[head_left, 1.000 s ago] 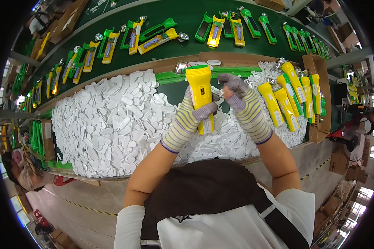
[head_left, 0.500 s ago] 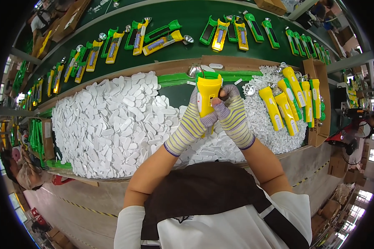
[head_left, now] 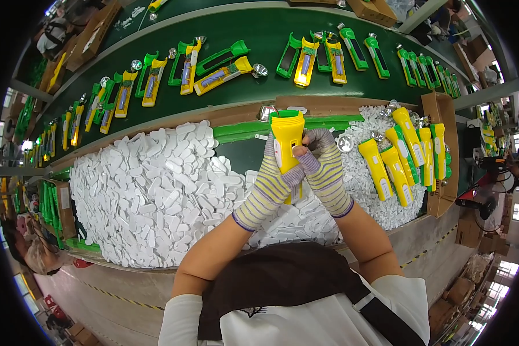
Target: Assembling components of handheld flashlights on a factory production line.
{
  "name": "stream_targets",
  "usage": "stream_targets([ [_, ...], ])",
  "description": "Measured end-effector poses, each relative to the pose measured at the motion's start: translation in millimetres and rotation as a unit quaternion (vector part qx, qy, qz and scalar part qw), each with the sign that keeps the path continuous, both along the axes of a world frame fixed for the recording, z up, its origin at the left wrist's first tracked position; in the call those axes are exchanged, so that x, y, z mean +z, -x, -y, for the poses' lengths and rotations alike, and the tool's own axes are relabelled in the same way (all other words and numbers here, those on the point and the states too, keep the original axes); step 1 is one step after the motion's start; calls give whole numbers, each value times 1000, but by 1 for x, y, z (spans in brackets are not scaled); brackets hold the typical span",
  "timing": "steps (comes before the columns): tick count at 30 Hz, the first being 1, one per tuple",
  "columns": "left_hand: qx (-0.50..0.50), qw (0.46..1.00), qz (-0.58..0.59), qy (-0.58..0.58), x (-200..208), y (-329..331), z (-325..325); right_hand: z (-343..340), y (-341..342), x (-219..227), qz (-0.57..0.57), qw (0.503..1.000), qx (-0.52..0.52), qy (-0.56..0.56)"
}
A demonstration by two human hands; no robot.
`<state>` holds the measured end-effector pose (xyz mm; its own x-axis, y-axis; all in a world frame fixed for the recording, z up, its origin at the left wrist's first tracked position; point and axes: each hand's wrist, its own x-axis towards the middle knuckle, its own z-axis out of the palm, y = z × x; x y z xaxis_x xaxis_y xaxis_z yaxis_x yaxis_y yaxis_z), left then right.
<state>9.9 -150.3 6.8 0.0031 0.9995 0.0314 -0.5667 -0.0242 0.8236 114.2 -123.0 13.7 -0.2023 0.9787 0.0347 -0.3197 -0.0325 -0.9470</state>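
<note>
A yellow flashlight body [head_left: 286, 135] with a green rim stands upright above the bench, gripped by both gloved hands. My left hand [head_left: 269, 190], in a striped knit glove, wraps its lower half with fingers over a white plate on its side. My right hand [head_left: 324, 170], in a matching glove, presses against the right side of the body. A large heap of small white plastic plates [head_left: 150, 193] lies to the left and under my hands.
Several yellow flashlight bodies [head_left: 401, 153] lie in a row at the right beside a cardboard box [head_left: 444, 199]. A green conveyor belt [head_left: 254, 43] behind carries green and yellow flashlight halves. Shiny reflectors [head_left: 346, 144] lie among the plates. A person's head [head_left: 32, 248] is at lower left.
The flashlight and both hands have shifted slightly to the right and up. My right hand has moved in from the side and now presses against the flashlight body.
</note>
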Motion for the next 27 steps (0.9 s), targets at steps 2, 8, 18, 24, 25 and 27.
stream_targets([
  [2,-1,1000,13,19,0,0,-3,-4,1,-2,30,999,-17,-21],
  [8,2,1000,-4,-16,1,5,-8,-11,8,2,22,999,-19,-16],
  [18,-87,988,-119,54,22,11,-69,-87,-27,9,55,997,55,15],
  [24,90,899,-425,48,6,36,-285,-280,-102,-26,516,834,-184,-68],
  [25,106,829,-542,85,13,20,-305,-305,-121,-40,553,809,-195,42],
  [27,184,737,-647,66,-14,46,-339,-316,-90,-30,554,815,-79,150],
])
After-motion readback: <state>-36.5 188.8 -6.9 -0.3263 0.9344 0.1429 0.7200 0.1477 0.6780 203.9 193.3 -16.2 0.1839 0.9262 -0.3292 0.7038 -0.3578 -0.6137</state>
